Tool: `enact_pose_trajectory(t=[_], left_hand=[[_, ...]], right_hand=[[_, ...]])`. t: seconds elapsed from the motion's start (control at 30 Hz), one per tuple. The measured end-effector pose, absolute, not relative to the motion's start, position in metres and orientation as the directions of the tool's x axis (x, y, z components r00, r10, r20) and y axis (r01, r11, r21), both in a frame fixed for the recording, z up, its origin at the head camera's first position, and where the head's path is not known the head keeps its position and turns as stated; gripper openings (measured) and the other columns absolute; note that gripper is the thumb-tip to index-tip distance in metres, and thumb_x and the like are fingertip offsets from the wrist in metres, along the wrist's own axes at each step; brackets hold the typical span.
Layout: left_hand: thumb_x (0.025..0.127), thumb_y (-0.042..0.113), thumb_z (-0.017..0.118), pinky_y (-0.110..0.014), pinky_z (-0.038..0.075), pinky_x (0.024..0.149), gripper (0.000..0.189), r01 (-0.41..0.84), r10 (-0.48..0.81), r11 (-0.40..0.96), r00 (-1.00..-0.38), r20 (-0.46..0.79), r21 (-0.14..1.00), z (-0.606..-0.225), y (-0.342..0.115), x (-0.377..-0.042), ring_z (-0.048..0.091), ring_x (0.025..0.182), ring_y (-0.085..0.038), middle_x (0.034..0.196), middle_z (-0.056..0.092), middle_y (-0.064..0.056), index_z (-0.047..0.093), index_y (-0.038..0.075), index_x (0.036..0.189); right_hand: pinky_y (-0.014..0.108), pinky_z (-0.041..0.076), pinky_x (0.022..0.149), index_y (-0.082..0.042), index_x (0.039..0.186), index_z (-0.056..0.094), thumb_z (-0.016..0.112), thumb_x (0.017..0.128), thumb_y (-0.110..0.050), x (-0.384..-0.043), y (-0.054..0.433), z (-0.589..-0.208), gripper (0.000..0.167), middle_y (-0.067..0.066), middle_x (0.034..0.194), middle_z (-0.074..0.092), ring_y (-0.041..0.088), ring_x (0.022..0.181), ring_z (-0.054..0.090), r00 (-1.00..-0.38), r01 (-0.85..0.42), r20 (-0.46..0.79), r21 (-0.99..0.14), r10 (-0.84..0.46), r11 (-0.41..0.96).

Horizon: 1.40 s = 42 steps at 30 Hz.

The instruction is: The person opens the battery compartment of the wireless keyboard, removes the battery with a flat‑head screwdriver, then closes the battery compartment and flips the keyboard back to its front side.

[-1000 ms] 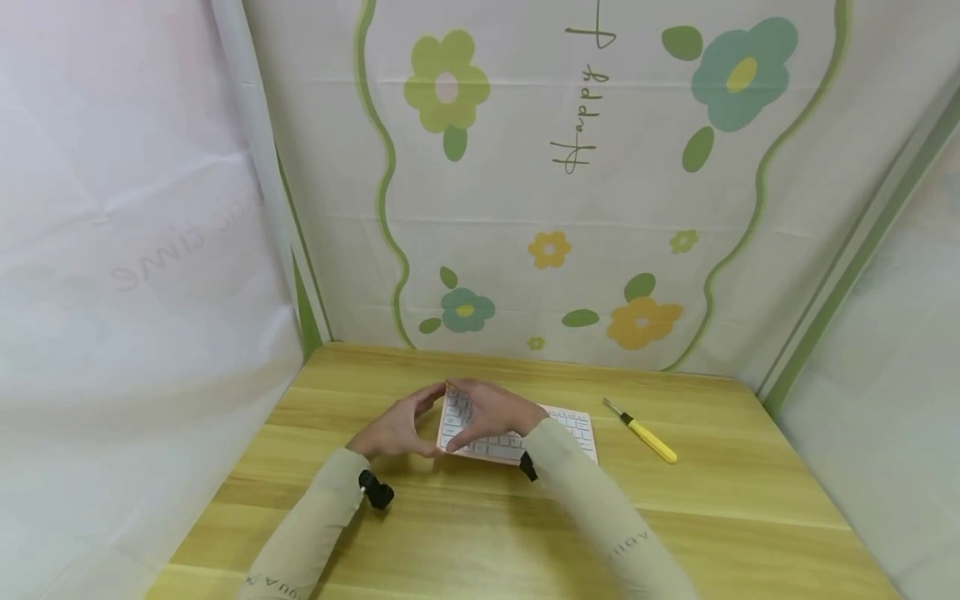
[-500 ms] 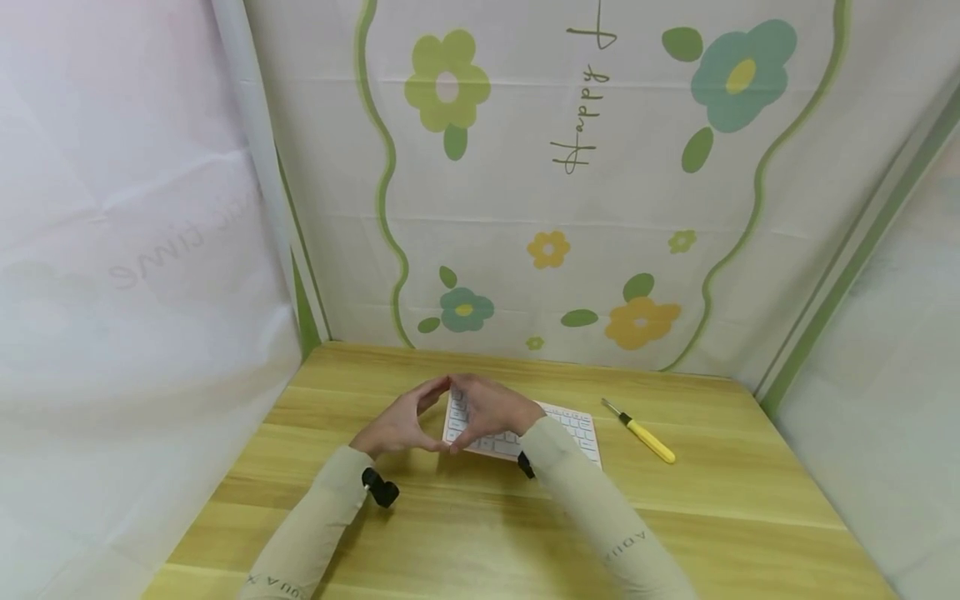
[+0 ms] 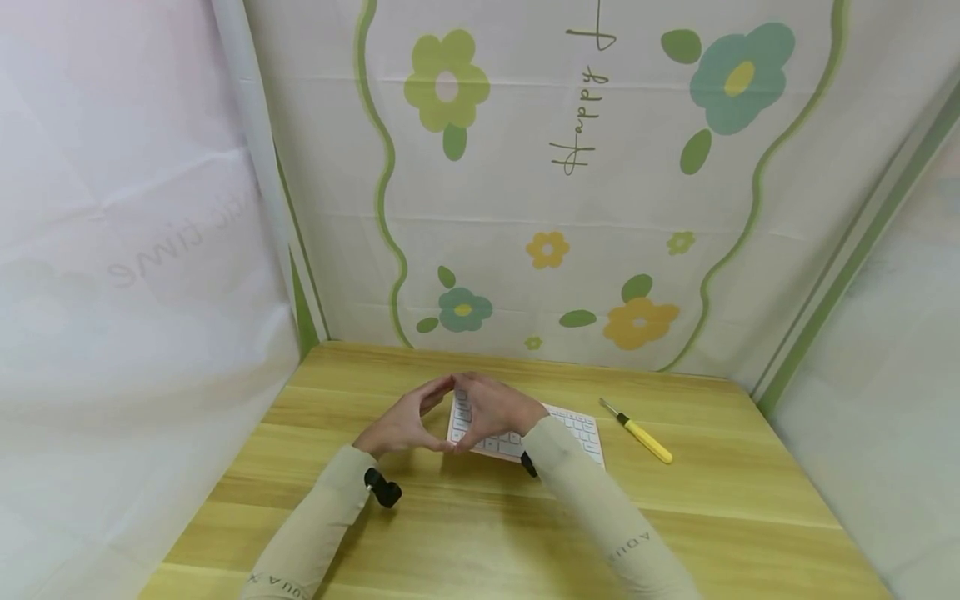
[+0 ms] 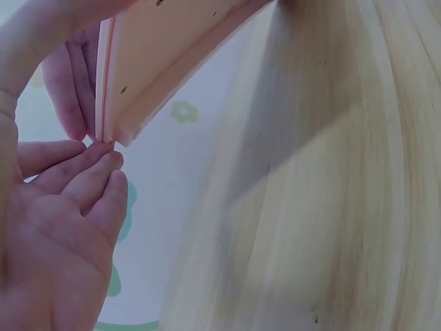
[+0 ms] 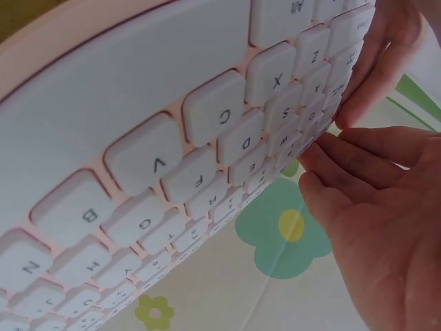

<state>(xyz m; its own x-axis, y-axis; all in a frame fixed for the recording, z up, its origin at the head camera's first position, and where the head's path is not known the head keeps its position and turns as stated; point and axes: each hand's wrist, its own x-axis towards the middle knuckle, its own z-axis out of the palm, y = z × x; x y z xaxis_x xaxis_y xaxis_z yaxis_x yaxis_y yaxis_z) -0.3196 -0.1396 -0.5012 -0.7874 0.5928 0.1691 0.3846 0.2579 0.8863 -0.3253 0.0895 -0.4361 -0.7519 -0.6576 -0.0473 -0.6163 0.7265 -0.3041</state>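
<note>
A white-keyed keyboard [image 3: 581,429] with a pale pink body is held at its left end by both hands. My left hand [image 3: 405,421] spans that end, thumb toward the near corner and fingertips at the far corner. My right hand [image 3: 498,410] reaches across the keys, its thumb on the near edge and fingers on the far edge. The fingertips of both hands meet at the corners. In the left wrist view the plain underside [image 4: 172,55] shows, tilted above the table. The right wrist view shows the letter keys [image 5: 207,117] up close.
A yellow-handled tool [image 3: 648,442] with a thin metal shaft, like a screwdriver, lies right of the keyboard on the wooden table [image 3: 465,533]. A flower-printed white cloth [image 3: 495,192] hangs behind the table, with more cloth at both sides.
The keyboard's left end has shifted slightly right and up. My left hand has moved right with it, bringing its fingertips against those of my right hand. The yellow-handled tool stays in place.
</note>
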Motion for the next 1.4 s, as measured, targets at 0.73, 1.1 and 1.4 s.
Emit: enact_pose_trajectory(t=[0.73, 1.1, 1.4], left_hand=[[0.086, 0.019, 0.09, -0.047, 0.024, 0.134, 0.11, 0.335, 0.627, 0.229, -0.769, 0.125, 0.914, -0.512, -0.093, -0.32, 0.023, 0.164, -0.029, 0.177, 0.023, -0.004, 0.019, 0.012, 0.17], [0.086, 0.021, 0.09, -0.047, 0.025, 0.134, 0.111, 0.324, 0.676, 0.208, -0.73, 0.104, 0.923, -0.522, -0.053, -0.316, 0.026, 0.164, -0.028, 0.177, 0.024, -0.001, 0.017, 0.011, 0.17], [0.087, 0.022, 0.089, -0.048, 0.024, 0.134, 0.11, 0.283, 0.683, 0.171, -0.725, 0.094, 0.944, -0.528, -0.039, -0.309, 0.025, 0.164, -0.027, 0.177, 0.024, -0.003, 0.018, 0.014, 0.17]], right_hand=[[0.039, 0.063, 0.096, 0.002, 0.164, 0.029, 0.097, 0.068, -0.039, -0.34, 0.167, -0.369, 0.125, 0.021, 0.159, 0.049, 0.031, 0.121, 0.064, -0.743, -0.64, 0.204, -0.494, -0.637, 0.588], [0.054, 0.028, 0.13, -0.003, 0.167, 0.025, 0.098, 0.075, -0.019, -0.335, 0.232, -0.353, 0.119, 0.018, 0.17, 0.036, 0.037, 0.157, 0.037, -0.793, -0.56, 0.278, -0.683, -0.542, 0.47], [0.015, 0.033, 0.123, 0.0, 0.166, 0.024, 0.092, 0.078, 0.001, -0.327, 0.268, -0.347, 0.111, 0.026, 0.17, 0.033, 0.041, 0.16, 0.028, -0.802, -0.538, 0.364, -0.784, -0.473, 0.309]])
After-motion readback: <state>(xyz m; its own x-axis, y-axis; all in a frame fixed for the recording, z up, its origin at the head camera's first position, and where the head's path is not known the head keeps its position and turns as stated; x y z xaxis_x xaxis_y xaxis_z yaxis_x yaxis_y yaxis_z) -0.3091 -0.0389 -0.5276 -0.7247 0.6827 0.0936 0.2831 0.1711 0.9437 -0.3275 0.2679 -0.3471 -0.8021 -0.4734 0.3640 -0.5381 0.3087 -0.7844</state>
